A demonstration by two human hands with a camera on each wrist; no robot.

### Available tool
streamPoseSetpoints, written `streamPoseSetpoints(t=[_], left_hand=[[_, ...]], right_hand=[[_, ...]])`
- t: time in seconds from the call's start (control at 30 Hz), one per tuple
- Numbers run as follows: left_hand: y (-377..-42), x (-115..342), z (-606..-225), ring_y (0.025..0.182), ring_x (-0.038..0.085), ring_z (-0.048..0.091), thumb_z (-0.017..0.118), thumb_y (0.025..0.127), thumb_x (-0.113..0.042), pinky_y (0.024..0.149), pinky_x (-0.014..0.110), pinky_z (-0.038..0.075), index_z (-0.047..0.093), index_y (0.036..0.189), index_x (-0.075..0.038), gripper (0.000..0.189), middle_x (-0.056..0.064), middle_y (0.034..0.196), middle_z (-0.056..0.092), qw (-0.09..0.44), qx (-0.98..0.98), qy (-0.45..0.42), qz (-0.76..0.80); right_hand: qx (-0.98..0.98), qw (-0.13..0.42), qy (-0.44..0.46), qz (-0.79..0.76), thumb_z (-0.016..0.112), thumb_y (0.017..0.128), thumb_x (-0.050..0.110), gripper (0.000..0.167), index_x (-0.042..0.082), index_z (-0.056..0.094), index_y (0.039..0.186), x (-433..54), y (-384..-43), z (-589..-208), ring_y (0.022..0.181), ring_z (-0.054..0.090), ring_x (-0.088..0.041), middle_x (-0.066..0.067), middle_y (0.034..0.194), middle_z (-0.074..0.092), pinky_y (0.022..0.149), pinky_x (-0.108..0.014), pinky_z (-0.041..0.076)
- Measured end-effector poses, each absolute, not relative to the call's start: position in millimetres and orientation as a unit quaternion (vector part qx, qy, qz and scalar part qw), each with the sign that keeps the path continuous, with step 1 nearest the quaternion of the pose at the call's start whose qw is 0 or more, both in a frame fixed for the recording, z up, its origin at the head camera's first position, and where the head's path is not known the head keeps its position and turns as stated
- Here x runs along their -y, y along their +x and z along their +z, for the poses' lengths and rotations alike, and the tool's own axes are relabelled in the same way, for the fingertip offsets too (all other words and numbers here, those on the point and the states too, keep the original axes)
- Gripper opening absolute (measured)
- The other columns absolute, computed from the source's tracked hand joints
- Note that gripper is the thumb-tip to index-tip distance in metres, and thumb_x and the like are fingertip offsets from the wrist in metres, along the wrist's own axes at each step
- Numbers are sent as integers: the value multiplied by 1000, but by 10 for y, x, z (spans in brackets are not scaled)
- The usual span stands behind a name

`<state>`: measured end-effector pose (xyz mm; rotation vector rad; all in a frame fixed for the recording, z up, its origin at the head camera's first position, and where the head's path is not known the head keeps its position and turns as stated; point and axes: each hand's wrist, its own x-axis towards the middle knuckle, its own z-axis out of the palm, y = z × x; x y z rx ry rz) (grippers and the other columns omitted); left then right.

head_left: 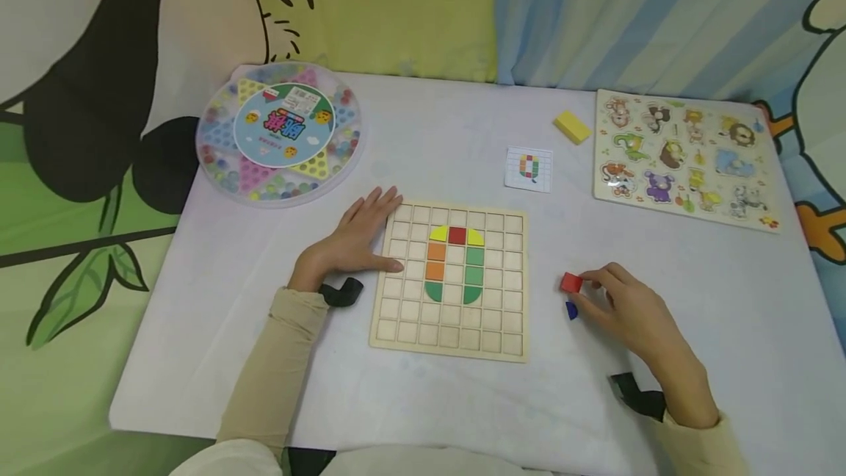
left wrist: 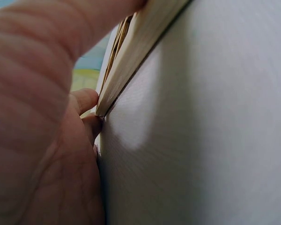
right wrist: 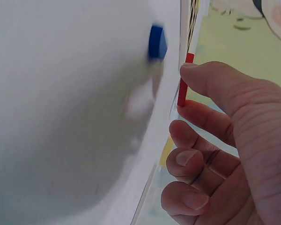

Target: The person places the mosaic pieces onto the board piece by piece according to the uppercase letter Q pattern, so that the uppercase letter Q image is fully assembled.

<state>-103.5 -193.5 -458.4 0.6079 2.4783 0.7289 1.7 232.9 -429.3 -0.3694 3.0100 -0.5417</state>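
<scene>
A wooden grid board (head_left: 449,355) lies mid-table, bearing a ring of yellow, red, orange and green tiles. My left hand (head_left: 357,237) rests along the board's left edge, fingers straight, thumb over the frame. In the left wrist view, the fingertips (left wrist: 86,99) touch the wooden side. Right of the board, my right hand (head_left: 631,311) pinches a red square tile (head_left: 571,283) between thumb and index finger. The right wrist view shows the red tile (right wrist: 185,84) edge-on, the other fingers curled loosely. Close below it on the table is a small blue rounded piece (head_left: 571,310).
Behind the board lies a small card (head_left: 529,170) printed with a coloured ring figure. A yellow block (head_left: 572,127) sits near an animal puzzle board (head_left: 687,160) at back right. A round marble-game box (head_left: 280,134) occupies the back left.
</scene>
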Motion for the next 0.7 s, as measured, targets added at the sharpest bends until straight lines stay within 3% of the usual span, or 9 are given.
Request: streamPoseSetpoints(t=[0.23,0.7], left_hand=[[-1037,1936,-4583,150,17,-17,78,75,-54,121,42,-9,4,159,-17,117,-2,165,-6,239,-906,225,269],[-1032,1940,-4567,151,20,-15,77,76,-54,121,44,-9,5,159,-15,117,1,166,-5,235,-905,231,268]], right_hand=[[-962,-4,-204,-183,83,76,20,27,8,70,96,-1938,-36,-4315,61,47,-8,0,86,59,51,-26,43],[-935,21,-295,-196,80,80,23,23,10,69,96,-1305,-143,-4325,59,47,-4,3,86,58,51,-21,44]])
